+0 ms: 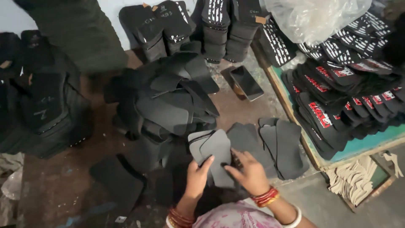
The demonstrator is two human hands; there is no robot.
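The person is sitting at the near edge of a brown floor [63,185], working over a fan of grey sole cut-outs [217,154]. The left hand [197,177] is gripping the fan from below, thumb curled over the front piece, fingers hidden behind it. The right hand [249,171] is lying flat across the fan's right side, fingers nearly straight and spread, pinching nothing that can be seen.

Just behind the fan a loose heap of black soles [168,97] is crowding the work. Right of the fan, two short stacks of dark soles [282,145] are lying side by side, touching it. Beyond the heap a phone [246,82] is resting face up on the floor. Left of the heap, black bundles [38,105] are standing in a block.

Far right of the fan, a low tray [371,143] is holding rows of printed black soles [329,105], with a clear plastic bag [312,17] sitting on top. Below the tray's near edge, pale tan strips [354,179] are piled.

Open floor is lying left of the fan, broken by one single black sole [118,179].
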